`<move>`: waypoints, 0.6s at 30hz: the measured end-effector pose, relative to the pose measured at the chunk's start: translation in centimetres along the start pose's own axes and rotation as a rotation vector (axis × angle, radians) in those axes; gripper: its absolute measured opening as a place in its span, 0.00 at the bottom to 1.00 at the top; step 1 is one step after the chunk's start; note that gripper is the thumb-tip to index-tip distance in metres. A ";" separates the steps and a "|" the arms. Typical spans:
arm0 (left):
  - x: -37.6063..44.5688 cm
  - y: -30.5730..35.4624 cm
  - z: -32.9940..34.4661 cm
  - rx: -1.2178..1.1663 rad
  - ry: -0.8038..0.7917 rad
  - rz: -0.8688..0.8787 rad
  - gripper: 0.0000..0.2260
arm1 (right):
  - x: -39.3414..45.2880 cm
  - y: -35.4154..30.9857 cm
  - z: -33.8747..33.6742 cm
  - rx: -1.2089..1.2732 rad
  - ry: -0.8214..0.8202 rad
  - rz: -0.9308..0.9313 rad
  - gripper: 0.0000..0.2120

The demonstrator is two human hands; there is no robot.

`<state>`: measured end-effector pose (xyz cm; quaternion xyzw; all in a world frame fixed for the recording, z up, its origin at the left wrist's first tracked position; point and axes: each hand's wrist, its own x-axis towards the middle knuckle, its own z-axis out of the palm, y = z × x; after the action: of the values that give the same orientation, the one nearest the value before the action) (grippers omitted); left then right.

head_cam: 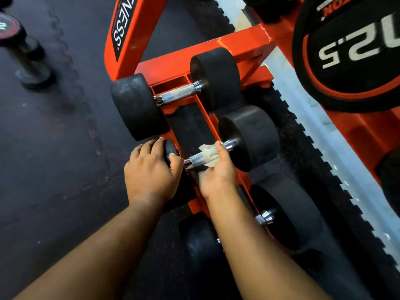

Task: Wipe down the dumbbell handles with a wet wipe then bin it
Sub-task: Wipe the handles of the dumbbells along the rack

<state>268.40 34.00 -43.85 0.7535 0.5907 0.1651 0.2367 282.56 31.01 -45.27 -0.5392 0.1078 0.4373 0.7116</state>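
On an orange rack (pixel 195 55) standing on dark rubber flooring (pixel 54 148), the right hand (pixel 217 172) is clutching a wipe (pixel 208 155) around the middle dumbbell's handle (pixel 195 159) while the left hand (pixel 149 169) is gripping that dumbbell's near head (pixel 171 149).

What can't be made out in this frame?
- Head view: near handle mostly hidden by the right forearm.
- Middle dumbbell's left head covered by the left hand.
- Wipe partly hidden in the right hand.
- No bin in frame.
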 end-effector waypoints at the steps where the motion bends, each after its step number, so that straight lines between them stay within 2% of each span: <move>1: 0.0 0.0 0.0 0.002 -0.003 -0.001 0.28 | -0.1 -0.2 0.0 -0.009 0.008 0.011 0.10; 4: 0.0 -0.1 0.0 0.007 -0.004 0.006 0.28 | 0.9 -1.7 0.5 0.007 0.019 0.031 0.12; 8: 0.1 -0.2 0.1 0.008 -0.003 0.004 0.29 | 1.4 -1.4 0.7 -0.055 0.056 -0.045 0.14; 13: 0.1 -0.1 0.1 0.010 -0.009 0.003 0.29 | -1.0 2.2 -0.4 -0.321 0.091 -0.065 0.18; 16: 0.0 -0.1 0.1 0.012 -0.006 0.004 0.29 | -1.2 2.2 -0.9 -0.567 -0.023 -0.014 0.19; 18: 0.0 -0.2 0.1 0.015 -0.006 0.005 0.29 | -1.7 1.7 -1.3 -0.645 -0.092 0.038 0.15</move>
<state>268.33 34.03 -44.01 0.7571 0.5895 0.1589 0.2323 280.75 29.13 -45.86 -0.7144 -0.0582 0.4859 0.5001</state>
